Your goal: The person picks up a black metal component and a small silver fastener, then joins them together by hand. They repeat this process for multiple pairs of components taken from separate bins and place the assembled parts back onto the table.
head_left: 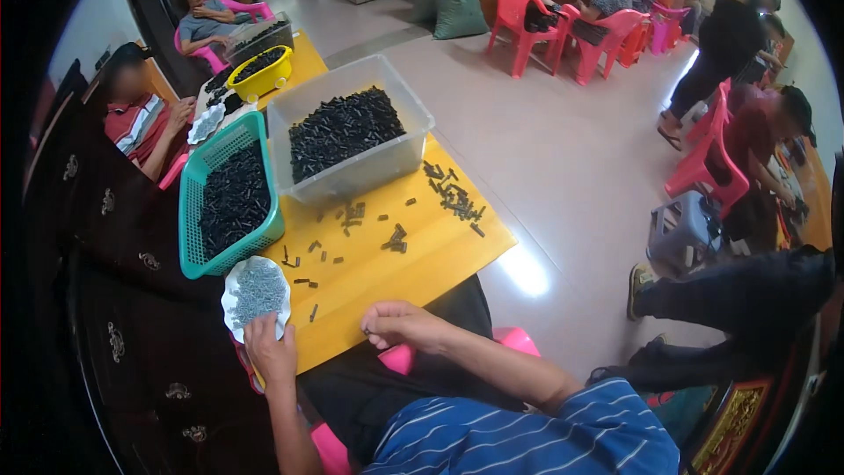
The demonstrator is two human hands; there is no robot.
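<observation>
My left hand reaches to the near rim of a white scalloped plate heaped with small silvery metal pins or screws. Its fingers stretch onto the plate's edge, and I see nothing held in them. Over the front edge of the yellow table, my right hand is closed, with a small dark piece showing at its fingertips. Short black tube-like pieces lie scattered on the tabletop between my hands and the bins. More of them form a loose pile near the right edge.
A green basket and a clear plastic bin, both filled with black pieces, stand beyond the plate. Past them is a yellow basin. Two people sit along the far left side; others sit or stand on the right. Dark drawers border my left.
</observation>
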